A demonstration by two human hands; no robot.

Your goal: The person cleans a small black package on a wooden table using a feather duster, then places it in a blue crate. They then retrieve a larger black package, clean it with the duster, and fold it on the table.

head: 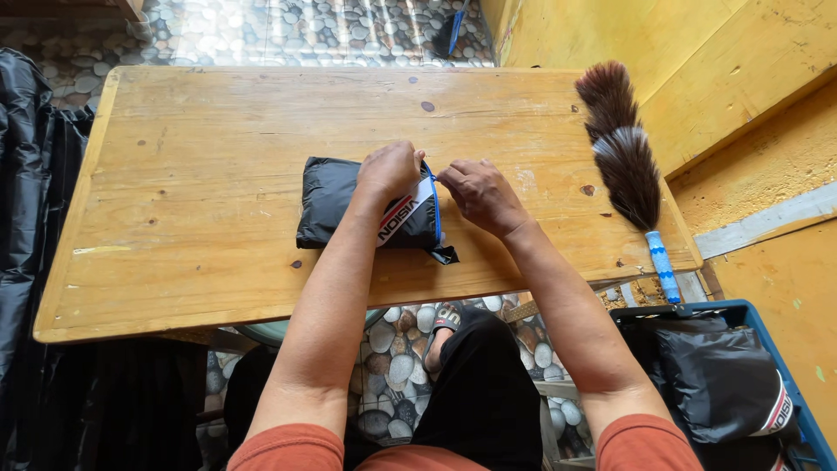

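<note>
Both hands meet at the centre of the frame over a black pouch lying on a wooden table. Left hand is curled and pressed down on the pouch's right end, fingers closed over the fabric beside a white label band with red and black print. Right hand sits just beside it, fingertips pinched together at the blue-edged rim of the pouch; what exactly they grip is too small to tell.

At the right of the frame a feather duster with brown and white plumes and a blue-and-white handle lies along the table's edge. In the lower right corner a blue crate holds more black packed bundles, one showing a similar white, red and black band. Black sheeting hangs along the left edge.
</note>
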